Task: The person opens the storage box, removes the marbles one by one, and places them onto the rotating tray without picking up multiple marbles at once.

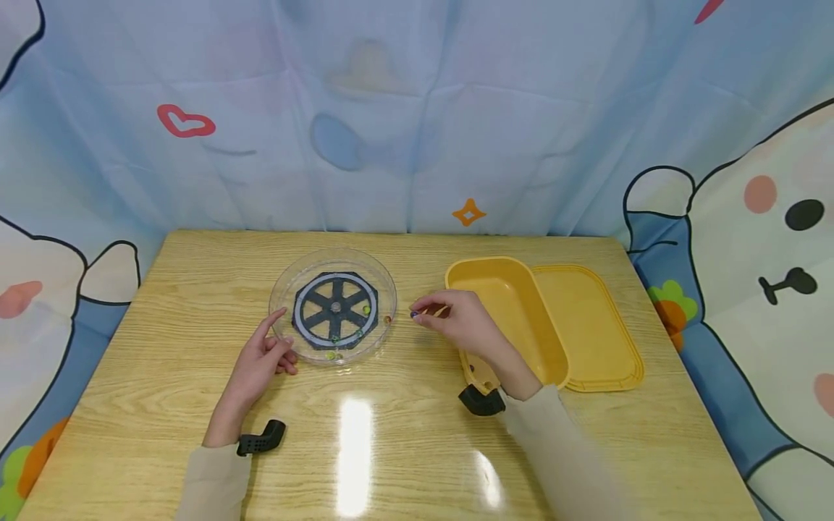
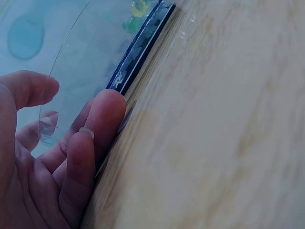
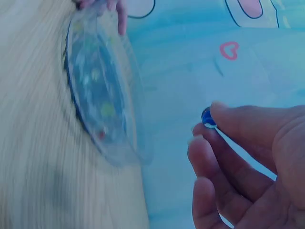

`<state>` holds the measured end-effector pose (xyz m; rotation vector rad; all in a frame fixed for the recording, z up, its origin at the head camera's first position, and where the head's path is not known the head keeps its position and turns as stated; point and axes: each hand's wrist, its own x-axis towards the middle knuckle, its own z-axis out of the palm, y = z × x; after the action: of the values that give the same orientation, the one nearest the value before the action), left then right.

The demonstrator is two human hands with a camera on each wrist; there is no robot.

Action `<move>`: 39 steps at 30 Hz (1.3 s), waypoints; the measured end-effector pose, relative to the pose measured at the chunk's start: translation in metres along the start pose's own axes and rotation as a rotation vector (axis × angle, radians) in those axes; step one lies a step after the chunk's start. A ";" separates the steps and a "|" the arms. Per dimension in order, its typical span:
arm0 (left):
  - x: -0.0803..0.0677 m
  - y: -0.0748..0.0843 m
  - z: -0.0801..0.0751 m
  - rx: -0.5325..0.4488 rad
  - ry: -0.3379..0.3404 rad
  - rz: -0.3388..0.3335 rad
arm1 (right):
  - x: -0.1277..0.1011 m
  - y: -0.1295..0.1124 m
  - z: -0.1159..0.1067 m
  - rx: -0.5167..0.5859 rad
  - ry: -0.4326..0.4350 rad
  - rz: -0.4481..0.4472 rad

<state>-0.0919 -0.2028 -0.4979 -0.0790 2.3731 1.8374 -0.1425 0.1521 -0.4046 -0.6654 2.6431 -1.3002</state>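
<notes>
My right hand has one small blue marble pinched between thumb and fingertips, grip closed on it, hovering above the surface just at three o'clock of the clear round dish. My left hand rests at the dish's eight o'clock edge, fingers loose, touching the rim, clutching nothing. One dish, one black six-spoked wheel lying flat inside it. I count about four little marbles already in there, yellow-green ones and a reddish one near three o'clock; some are too small to be sure of. One yellow tray sits behind my right hand, its one flat lid touching it at three o'clock.
</notes>
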 end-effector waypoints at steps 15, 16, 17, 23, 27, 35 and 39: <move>-0.008 0.025 0.001 0.017 -0.011 -0.026 | 0.028 -0.015 0.058 0.080 0.048 0.001; -0.010 0.029 0.001 0.017 -0.013 -0.024 | 0.029 -0.016 0.059 0.088 0.039 0.004; -0.012 0.033 0.002 0.019 -0.014 -0.021 | 0.029 -0.016 0.061 0.091 0.032 0.008; -0.015 0.039 0.002 0.009 -0.017 -0.006 | 0.031 -0.017 0.062 0.096 -0.010 0.006; -0.016 0.039 0.001 0.006 -0.014 -0.018 | 0.030 -0.018 0.055 0.094 -0.004 0.022; -0.015 0.039 0.002 0.013 -0.009 -0.022 | 0.019 -0.020 0.014 0.008 0.060 0.067; -0.015 0.040 0.002 0.007 -0.009 -0.020 | 0.010 -0.009 -0.012 -0.024 0.083 0.071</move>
<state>-0.0816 -0.1914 -0.4582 -0.0932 2.3640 1.8173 -0.1518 0.1521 -0.3891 -0.5267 2.7247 -1.3057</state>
